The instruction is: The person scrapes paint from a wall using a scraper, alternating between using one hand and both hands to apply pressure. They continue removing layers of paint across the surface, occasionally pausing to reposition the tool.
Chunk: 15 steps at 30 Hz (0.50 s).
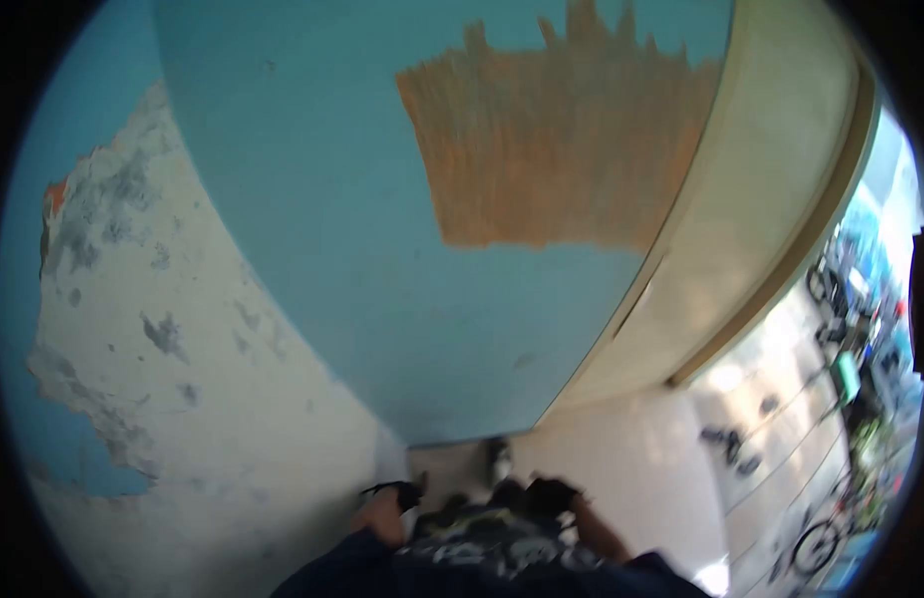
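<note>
Low in the head view, my left hand [397,493] wears a dark glove and is held close in front of my body. Its fingers look curled round a small, thin thing that is too blurred to name. On the other side, my right hand [552,496], also in a dark glove, is near my waist; its fingers blur into one dark shape. Both hands are apart from the blue wall [362,199] ahead. A large brown painted patch [562,149] with a ragged, streaked upper edge covers part of that wall.
On the left, a side wall has a bare, peeled whitish area [183,299] with grey stains. A cream pillar or frame [741,199] borders the wall on the right. Beyond it are shoes [731,448] on the tiled floor, a bicycle [819,546] and assorted clutter.
</note>
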Motion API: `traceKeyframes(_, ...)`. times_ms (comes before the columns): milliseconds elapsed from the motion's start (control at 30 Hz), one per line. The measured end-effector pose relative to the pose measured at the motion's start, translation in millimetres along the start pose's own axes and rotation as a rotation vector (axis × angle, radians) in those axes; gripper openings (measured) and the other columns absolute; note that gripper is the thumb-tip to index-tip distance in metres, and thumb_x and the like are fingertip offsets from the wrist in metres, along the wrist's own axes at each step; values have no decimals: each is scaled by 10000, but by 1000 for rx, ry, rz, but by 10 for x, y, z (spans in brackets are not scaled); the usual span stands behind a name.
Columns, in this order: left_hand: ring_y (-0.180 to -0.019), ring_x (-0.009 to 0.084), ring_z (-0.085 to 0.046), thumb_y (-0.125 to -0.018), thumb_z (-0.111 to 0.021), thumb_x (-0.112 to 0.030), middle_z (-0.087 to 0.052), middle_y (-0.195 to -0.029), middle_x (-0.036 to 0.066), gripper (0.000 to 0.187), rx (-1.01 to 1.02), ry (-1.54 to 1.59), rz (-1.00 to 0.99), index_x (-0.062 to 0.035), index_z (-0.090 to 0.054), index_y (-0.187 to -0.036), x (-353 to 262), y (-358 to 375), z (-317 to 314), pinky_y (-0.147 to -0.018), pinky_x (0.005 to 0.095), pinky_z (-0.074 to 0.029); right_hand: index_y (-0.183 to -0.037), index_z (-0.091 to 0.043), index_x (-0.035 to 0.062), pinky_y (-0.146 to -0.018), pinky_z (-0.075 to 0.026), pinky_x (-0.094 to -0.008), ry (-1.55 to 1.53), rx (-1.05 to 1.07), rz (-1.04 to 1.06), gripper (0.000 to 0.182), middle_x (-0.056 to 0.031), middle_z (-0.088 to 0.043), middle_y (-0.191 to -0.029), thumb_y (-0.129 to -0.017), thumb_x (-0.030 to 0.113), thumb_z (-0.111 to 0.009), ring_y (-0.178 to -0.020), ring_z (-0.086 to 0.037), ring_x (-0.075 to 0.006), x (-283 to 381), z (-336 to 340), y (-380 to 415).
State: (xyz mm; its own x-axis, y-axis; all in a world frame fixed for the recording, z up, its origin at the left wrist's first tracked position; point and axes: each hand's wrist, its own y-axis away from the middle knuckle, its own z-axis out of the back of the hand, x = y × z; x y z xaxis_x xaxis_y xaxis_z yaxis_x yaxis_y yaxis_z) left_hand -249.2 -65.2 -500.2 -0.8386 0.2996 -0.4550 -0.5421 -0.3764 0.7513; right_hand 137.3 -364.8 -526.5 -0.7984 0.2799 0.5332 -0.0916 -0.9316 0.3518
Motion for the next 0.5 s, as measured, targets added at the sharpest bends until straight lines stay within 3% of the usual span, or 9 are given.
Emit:
traceKeyframes(67, -1231, 321, -614, -996, -533, -355, -650, -1331, 161, 614, -23, 172, -57, -115, -400, -1546, -545, -752, 320, -1036, 470, -484, -1076, -715, 167, -939, -487, -413, 131, -219, 104, 266, -106, -713, -981, -982, 337, -534, -968, -655, -310, -567, -60, -175)
traceKeyframes(100, -1231, 321, -614, -996, -533, -355, -650, -1331, 161, 614, -8, 150, -30, -115, -400, -1546, -887, -615, 535, -1036, 470, -484, -1035, -735, 185, -948, -478, -401, 107, -296, 135, 249, -93, -711, -971, -976, 319, -534, -973, -651, -300, -534, -475, -180)
traceKeyframes(133, -945, 285, -682, -1031, -472, -271, -704, -1059, 91, 433, 135, -197, -298, -104, -520, -1427, -1249, -271, 800, -814, 459, -555, -1049, -731, 224, -970, -462, -406, 641, 173, 134, 235, -62, -694, -1003, -934, 325, -552, -1047, -638, -260, 75, 106, -45)
traceKeyframes(167, -760, 215, -615, -999, -531, -235, -643, -899, 55, 332, 178, 361, -161, -129, -585, -1309, -1099, -449, 579, -669, 409, -506, -1049, -731, 224, -970, -462, -406, 620, 181, 128, 235, -62, -694, -1003, -934, 325, -552, -1047, -638, -260, 106, -199, 58)
traceKeyframes(200, -574, 144, -547, -967, -590, -198, -581, -739, 20, 236, 187, 910, -54, -154, -650, -1191, -1200, -793, 607, -524, 360, -457, -1040, -728, 234, -984, -467, -410, 671, -6, 226, 227, -57, -714, -1046, -935, 343, -559, -1075, -651, -242, -239, -435, -57)
traceKeyframes(267, -560, 157, -528, -983, -553, -198, -567, -727, 16, 211, 141, 891, -50, -152, -649, -1165, -1384, -627, 518, -513, 358, -439, -1032, -726, 245, -998, -472, -413, 708, -174, 317, 220, -52, -733, -1088, -935, 361, -566, -1102, -665, -224, -408, -623, -72)
traceKeyframes(333, -546, 169, -510, -999, -516, -199, -554, -715, 12, 199, 78, 880, -28, -149, -647, -1140, -1410, -430, 431, -502, 355, -421, -1085, -724, 237, -958, -513, -426, -126, 221, -652, 290, -83, -742, -1091, -923, 425, -574, -1117, -685, -246, -187, -355, -463)
traceKeyframes(367, -544, 170, -495, -1012, -492, -228, -546, -711, 12, 208, 103, 866, -37, -146, -639, -1133, -1306, -361, 335, -502, 361, -410, -1159, -721, 205, -909, -550, -438, 260, 272, -324, 415, -103, -737, -1118, -898, 496, -581, -1094, -700, -287, 41, -128, -459)
traceKeyframes(500, -613, 194, -510, -1032, -425, -180, -547, -753, 36, 305, 312, 1073, -18, -95, -612, -1258, -734, -287, 220, -583, 385, -440, -1183, -723, 178, -901, -559, -435, 241, 432, -294, 469, -95, -738, -1156, -881, 519, -611, -1077, -710, -289, 663, 363, -607)
